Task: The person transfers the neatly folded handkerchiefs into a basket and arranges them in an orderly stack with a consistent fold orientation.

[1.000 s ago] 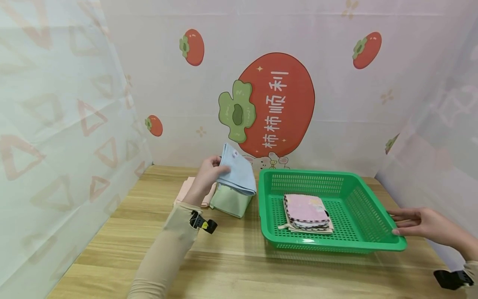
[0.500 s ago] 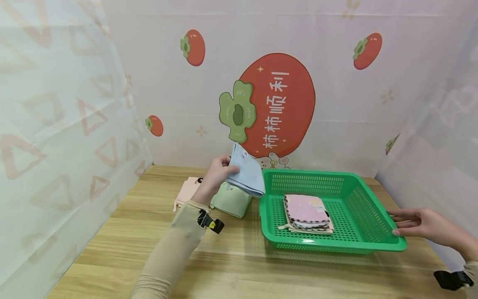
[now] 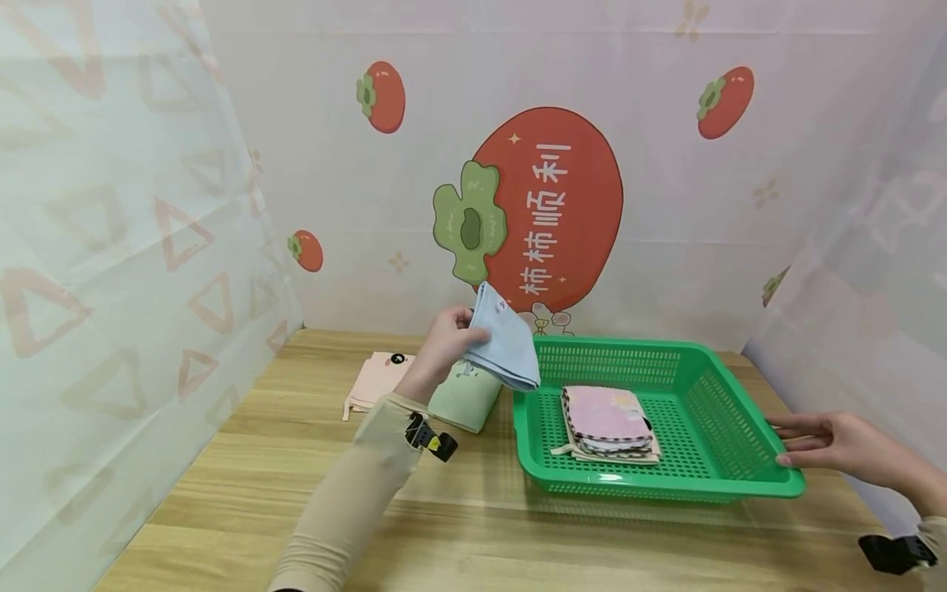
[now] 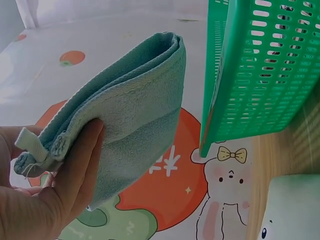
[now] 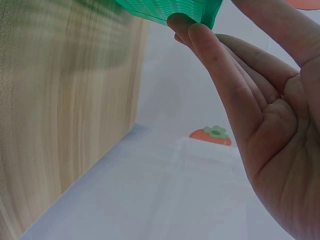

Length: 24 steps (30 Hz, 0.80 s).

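Centre: blue cloth [image 3: 510, 345] was pinched by left hand [image 3: 447, 341], drooping corner [image 3: 531, 380] risking snag on basket [image 3: 651, 487] touched by straight-fingered right hand [image 3: 836, 448].

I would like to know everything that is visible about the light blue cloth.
The light blue cloth is folded into layers and looks like soft towelling. A pale loop shows at the held end; a small purplish mark shows near its top. The left hand pinches one edge, holding it tilted in the air near the green basket.
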Tool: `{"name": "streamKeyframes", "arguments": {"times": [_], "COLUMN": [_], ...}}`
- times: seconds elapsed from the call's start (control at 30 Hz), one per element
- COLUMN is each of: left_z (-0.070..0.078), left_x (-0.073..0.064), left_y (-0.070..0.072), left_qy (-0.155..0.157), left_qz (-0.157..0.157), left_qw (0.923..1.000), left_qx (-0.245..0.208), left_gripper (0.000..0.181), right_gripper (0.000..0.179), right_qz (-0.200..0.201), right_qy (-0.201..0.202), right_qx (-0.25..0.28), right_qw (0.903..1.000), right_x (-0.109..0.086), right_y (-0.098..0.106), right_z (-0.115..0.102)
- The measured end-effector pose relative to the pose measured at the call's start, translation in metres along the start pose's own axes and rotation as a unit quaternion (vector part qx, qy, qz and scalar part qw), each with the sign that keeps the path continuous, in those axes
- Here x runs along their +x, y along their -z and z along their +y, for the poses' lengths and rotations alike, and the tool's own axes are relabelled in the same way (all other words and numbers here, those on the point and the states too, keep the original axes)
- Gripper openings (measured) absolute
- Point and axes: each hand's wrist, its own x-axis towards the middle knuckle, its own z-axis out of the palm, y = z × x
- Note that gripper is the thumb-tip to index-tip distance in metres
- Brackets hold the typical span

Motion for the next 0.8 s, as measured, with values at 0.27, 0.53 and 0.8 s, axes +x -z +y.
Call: {"name": "streamKeyframes", "arguments": {"times": [0.27,0.53,0.8], "left_z": [0.004,0.007,0.008], "left_x": [0.001,0.003,0.005], "left_y": [-0.01,-0.021,-0.033], "left_qy": [0.003,0.0,-0.001], "left_qz": [-0.009,-0.025,-0.041], "left_qw": [1.0,0.9995,0.9987], "left_qx": [-0.003,0.021,0.029], "left_gripper": [0.013,0.016,0.016], "right_gripper": [0.058,0.058,0.059], "right_qz": [-0.01,-0.006,-0.003], "right_qy": [-0.006,-0.003,-0.021], "right_qx": [0.008,0.009,-0.018], "right_qw": [0.9999,0.9999,0.9996], "right_x": [0.001,0.0,0.001], "right_y": [0.001,0.001,0.0], "right_z": [0.0,-0.002,-0.005]}}
